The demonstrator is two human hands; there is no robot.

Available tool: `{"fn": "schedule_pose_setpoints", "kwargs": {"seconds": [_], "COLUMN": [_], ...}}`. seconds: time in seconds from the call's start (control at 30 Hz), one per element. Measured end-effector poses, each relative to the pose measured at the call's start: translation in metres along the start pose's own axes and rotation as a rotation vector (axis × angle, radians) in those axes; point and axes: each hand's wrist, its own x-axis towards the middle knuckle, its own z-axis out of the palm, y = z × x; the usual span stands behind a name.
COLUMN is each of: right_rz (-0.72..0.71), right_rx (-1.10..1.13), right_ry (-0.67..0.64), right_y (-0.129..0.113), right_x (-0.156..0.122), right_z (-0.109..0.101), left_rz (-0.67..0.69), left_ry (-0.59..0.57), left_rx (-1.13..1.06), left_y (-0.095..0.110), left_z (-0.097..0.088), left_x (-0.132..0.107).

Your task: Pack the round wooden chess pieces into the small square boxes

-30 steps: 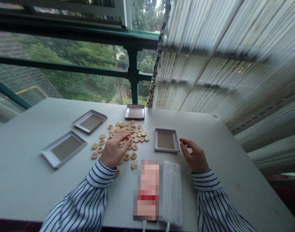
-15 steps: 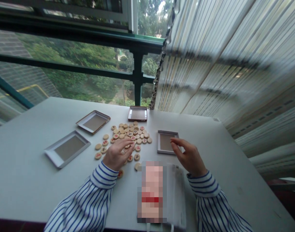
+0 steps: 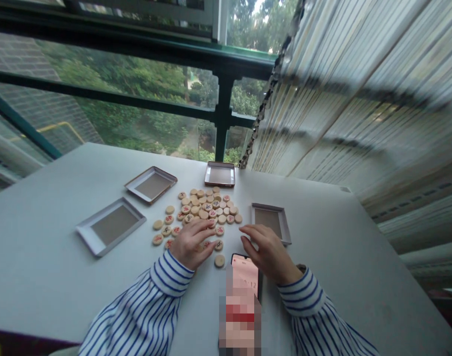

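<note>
Round wooden Chinese chess pieces [image 3: 203, 214] lie in a loose heap on the white table, some showing red or black characters, others blank. My left hand [image 3: 192, 242] is over the near side of the heap, palm down. Its fingers stretch to the right with the thumb apart, and it covers several pieces. To the right, my right hand [image 3: 268, 252] hovers between a shallow tray [image 3: 268, 217] and the phone [image 3: 244, 272], partly hiding both. Its fingers are bent and its thumb is apart, with nothing visible between them. A single blank piece [image 3: 219, 261] lies between the hands.
Two shallow trays stand to the left, a grey-rimmed one [image 3: 139, 217] and a brown-edged one [image 3: 171, 184]. Another brown-edged tray [image 3: 231, 184] is at the back edge. Beyond the table [image 3: 44, 257] are a green-framed window [image 3: 224, 113] and a striped curtain [image 3: 322, 99].
My right hand has moved left from the right-hand tray toward the pieces and over the phone's edge. My left hand stays over the heap. The whole view has shifted slightly.
</note>
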Motion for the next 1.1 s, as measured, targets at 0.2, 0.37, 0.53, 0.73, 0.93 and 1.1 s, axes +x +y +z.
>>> {"fn": "schedule_pose_setpoints", "kwargs": {"seconds": [0.2,0.37,0.53,0.73,0.93,1.1], "right_rz": [-0.031,-0.044,-0.044,-0.038,-0.039,-0.036], "right_rx": [-0.013,-0.021,-0.003,0.009,0.011,0.003], "right_ry": [0.004,0.011,-0.004,-0.003,-0.004,-0.004], "right_y": [0.003,0.002,0.002,0.003,0.002,0.003], "right_x": [-0.003,-0.003,-0.004,-0.004,-0.004,-0.004], "right_z": [0.004,0.004,0.005,0.005,0.005,0.005], "left_rz": [0.006,0.007,-0.01,-0.016,-0.031,-0.039], "left_ry": [-0.061,-0.136,-0.183,-0.23,-0.234,-0.223], "left_rx": [0.037,0.102,0.148,0.169,0.184,0.2], "left_y": [0.005,0.003,0.0,-0.002,-0.004,-0.004], "left_z": [0.003,0.006,0.009,0.012,0.014,0.016], "left_x": [0.0,-0.005,-0.009,-0.01,-0.013,-0.014]}}
